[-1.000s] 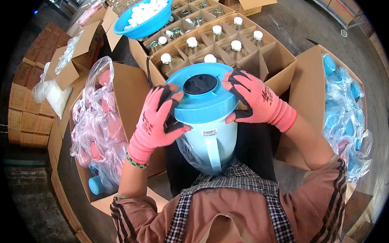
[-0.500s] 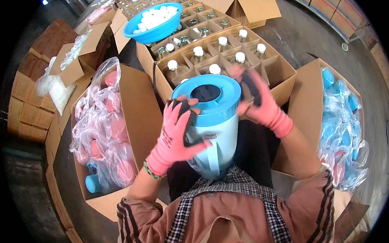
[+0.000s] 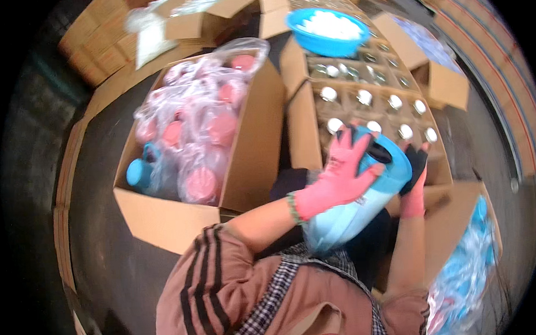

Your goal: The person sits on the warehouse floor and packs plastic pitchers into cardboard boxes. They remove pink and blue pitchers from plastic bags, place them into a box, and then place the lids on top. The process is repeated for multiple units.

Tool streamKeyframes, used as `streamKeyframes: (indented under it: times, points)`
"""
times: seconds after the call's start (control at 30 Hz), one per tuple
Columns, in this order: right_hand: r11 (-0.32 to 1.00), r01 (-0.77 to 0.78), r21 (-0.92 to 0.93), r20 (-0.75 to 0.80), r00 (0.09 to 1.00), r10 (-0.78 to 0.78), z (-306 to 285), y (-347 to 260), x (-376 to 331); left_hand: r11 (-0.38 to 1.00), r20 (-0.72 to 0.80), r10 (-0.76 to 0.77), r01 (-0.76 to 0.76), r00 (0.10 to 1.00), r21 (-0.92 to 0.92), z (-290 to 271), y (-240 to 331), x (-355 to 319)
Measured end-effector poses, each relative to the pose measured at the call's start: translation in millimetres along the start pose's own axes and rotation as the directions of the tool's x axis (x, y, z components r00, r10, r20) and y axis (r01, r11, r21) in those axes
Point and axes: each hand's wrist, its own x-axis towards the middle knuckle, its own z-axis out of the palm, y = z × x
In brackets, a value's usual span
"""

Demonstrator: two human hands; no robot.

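A light-blue plastic jug with a darker blue lid leans over my lap, its top tilted to the right. My left hand, in a pink glove with dark fingertips, grips the near left side of the lid, its thumb lying across the top. On the lid's far right edge rests my right hand, gloved alike and partly hidden behind the lid. Just beyond the jug stands a divided carton of clear glass bottles with white caps.
An open box of bagged pink cups stands at left, with one blue cup in its corner. Bagged blue items fill a box at right. A blue basin of white caps sits on the cartons behind.
The view has swung, so the boxes sit differently in the picture. The jug has gone from upright to tilted right. My right hand, apart from the lid before, is now against its edge.
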Motion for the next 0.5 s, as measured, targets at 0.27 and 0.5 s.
streamKeyframes:
  times: [0.27,0.5]
  points:
    - [0.916,-0.084,-0.393,-0.514,0.846,-0.143,113.5,-20.5,-23.7,0.998,-0.376,-0.063,0.059,0.924,-0.021,26.3,-44.4,-19.4]
    - [0.775,0.070,-0.628,-0.188,0.953,-0.238,102.4,1.6,-47.9,0.945,0.123,-0.233,0.255,0.965,-0.207,-14.7,-72.1,3.0]
